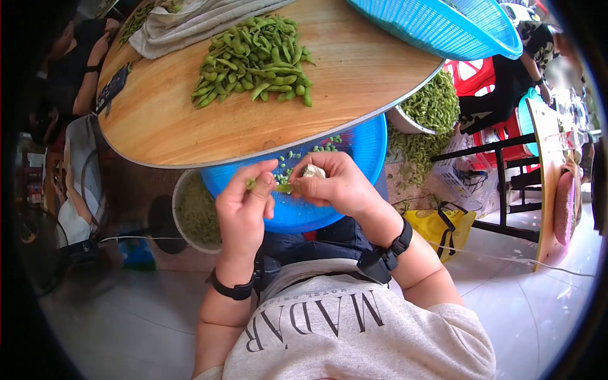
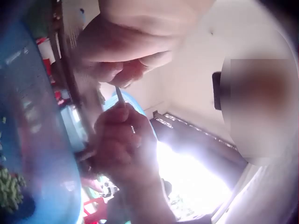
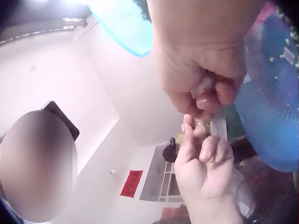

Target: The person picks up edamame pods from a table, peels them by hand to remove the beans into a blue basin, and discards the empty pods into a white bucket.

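A thin sliver (image 2: 120, 96) bridges the left hand (image 2: 140, 37) and right hand (image 2: 125, 140)

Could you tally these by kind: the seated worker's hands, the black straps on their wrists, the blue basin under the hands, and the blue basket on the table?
Hands: 2 (left hand, right hand)
Black wrist straps: 2
Blue basin: 1
Blue basket: 1
Total: 6

Green pod (image 1: 284, 188), pinched, above blue basin (image 1: 373, 155)

Reaching forward with left forearm (image 1: 218, 320), angling right forearm (image 1: 411, 256) inward. Holding left hand (image 1: 244, 199) and right hand (image 1: 335, 183) near each other. Pinching with thumb and fingers of each, curling remaining left fingers toward palm.
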Available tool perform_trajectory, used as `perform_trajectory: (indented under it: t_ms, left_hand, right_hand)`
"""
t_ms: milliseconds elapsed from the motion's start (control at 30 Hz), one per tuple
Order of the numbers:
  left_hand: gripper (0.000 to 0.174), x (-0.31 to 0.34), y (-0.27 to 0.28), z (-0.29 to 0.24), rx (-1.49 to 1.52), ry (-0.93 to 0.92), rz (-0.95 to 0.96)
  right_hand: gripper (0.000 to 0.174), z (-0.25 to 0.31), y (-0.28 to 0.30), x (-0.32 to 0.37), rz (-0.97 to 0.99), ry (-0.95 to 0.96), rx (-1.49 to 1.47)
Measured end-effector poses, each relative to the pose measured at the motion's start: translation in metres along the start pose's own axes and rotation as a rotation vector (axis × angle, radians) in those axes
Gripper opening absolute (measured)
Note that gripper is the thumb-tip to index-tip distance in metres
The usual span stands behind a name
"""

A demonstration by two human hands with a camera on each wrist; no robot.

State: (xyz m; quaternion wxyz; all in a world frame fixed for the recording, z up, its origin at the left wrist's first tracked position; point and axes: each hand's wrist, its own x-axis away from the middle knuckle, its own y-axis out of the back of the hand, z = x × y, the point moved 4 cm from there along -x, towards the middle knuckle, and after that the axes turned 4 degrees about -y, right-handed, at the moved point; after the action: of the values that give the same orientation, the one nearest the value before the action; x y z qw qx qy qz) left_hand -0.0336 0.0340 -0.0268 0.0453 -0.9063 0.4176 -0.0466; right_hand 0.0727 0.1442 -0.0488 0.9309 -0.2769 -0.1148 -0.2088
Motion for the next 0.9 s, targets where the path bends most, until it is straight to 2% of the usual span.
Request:
perform_trajectory:
  t_ms: [100,133,233,333,400,433,533,633,833,900]
  left_hand:
    - [0.016,0.004,-0.009,-0.021,-0.420,-0.407,0.025]
    - [0.020,0.006,-0.007,-0.020,-0.432,-0.398,0.062]
    - [0.016,0.010,-0.004,-0.019,-0.547,-0.468,0.108]
    - [0.014,0.011,0.001,-0.020,-0.410,-0.287,0.106]
    - [0.012,0.013,0.004,-0.017,-0.287,-0.269,0.076]
    - [0.012,0.014,0.005,-0.015,-0.225,-0.259,0.062]
    - [0.012,0.014,0.006,-0.019,-0.368,-0.274,0.074]
    - [0.012,0.014,0.004,-0.020,-0.483,-0.433,0.069]
    - [0.011,0.012,0.006,-0.022,-0.464,-0.432,0.058]
    - [0.011,0.011,0.007,-0.024,-0.478,-0.482,0.056]
  right_hand:
    - [0.012,0.011,-0.002,-0.002,-0.055,0.001,0.060]
    - [0.012,0.013,-0.002,-0.003,-0.056,-0.005,0.053]
    - [0.013,0.018,-0.009,-0.002,-0.041,0.010,0.092]
    - [0.018,0.023,-0.014,0.000,-0.050,0.049,0.157]
    - [0.026,0.024,-0.011,0.001,-0.067,0.108,0.179]
    - [0.029,0.020,-0.011,0.001,-0.018,0.072,0.212]
    - [0.040,0.015,-0.019,0.005,0.131,-0.035,0.218]
    - [0.040,0.014,-0.022,0.003,0.065,-0.057,0.230]
    - [0.040,0.014,-0.032,0.001,0.065,-0.086,0.197]
    - [0.039,0.010,-0.029,-0.001,0.085,-0.104,0.155]
